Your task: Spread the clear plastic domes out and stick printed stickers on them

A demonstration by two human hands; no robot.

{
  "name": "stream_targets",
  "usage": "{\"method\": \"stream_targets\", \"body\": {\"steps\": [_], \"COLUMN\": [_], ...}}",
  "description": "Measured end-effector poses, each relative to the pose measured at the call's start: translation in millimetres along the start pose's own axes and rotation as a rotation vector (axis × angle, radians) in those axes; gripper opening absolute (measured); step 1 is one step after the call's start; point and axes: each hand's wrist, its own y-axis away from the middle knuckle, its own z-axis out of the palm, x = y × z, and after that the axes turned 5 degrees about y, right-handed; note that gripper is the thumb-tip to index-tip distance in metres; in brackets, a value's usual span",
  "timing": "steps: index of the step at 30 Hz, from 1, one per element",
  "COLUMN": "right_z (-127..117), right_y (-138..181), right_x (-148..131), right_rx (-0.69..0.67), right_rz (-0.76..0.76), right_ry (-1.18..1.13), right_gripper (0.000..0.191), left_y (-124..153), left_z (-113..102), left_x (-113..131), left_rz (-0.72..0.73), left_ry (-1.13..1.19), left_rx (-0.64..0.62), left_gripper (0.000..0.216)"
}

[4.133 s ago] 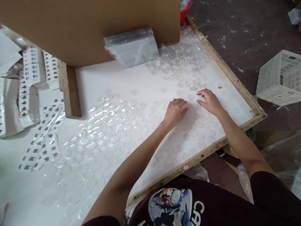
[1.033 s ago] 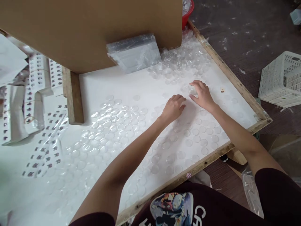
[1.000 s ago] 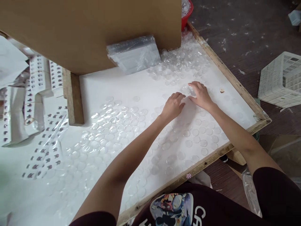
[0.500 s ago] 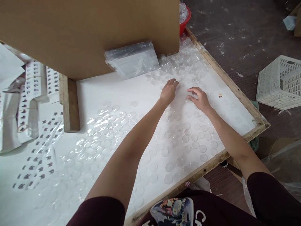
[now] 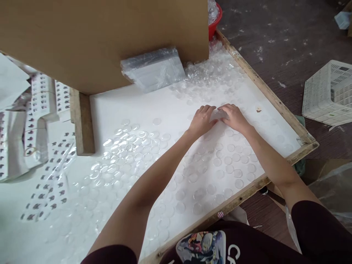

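Many clear round plastic discs [image 5: 129, 147] lie loose over the white tabletop [image 5: 110, 106]. My left hand [image 5: 203, 119] is low over the right part of the table, its fingers curved and its thumb apart from them. Facing it, almost fingertip to fingertip, my right hand [image 5: 233, 116] is cupped in the same way. A greyish see-through patch [image 5: 219, 114] shows in the gap between both hands; whether it is discs or shadow I cannot tell. Beyond the hands, more clear pieces [image 5: 206, 73] form a heap.
A tall cardboard panel [image 5: 110, 40] stands at the back, with a plastic-wrapped pack [image 5: 154, 69] against it. Wooden rails [image 5: 269, 93] edge the table. A red basin [image 5: 216, 24] is at the far corner. Printed sheets [image 5: 46, 176] lie left; a white crate [image 5: 324, 95] stands right.
Both hands have come closer together and slightly nearer my body. My left hand moved right and its fingers now face my right hand. The camera view shifted slightly.
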Motion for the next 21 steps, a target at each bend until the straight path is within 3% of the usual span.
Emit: {"method": "stream_targets", "body": {"steps": [5, 13, 17, 21], "right_z": [-1.8, -12.3, -7.8, -9.2], "right_y": [-1.3, 2.7, 2.2, 2.7], "right_x": [0.1, 7.1, 12.5, 10.1], "right_rx": [-0.012, 0.002, 0.002, 0.035], "right_rz": [0.05, 0.272, 0.255, 0.208], "right_ry": [-0.115, -0.396, -0.424, -0.341], "right_gripper": [0.026, 0.027, 0.023, 0.017], "left_y": [-20.0, -20.9, -20.9, -17.9], "left_z": [1.9, -12.1, -15.7, -21.8], "left_x": [-1.6, -19.7, -25.6, -27.3], "left_rz": [-0.029, -0.18, -0.229, -0.189], "left_ry": [0.076, 0.3, 0.297, 0.219], "left_rx": [-0.057, 0.031, 0.049, 0.043], "left_gripper": [0.028, 0.033, 0.022, 0.021]}}
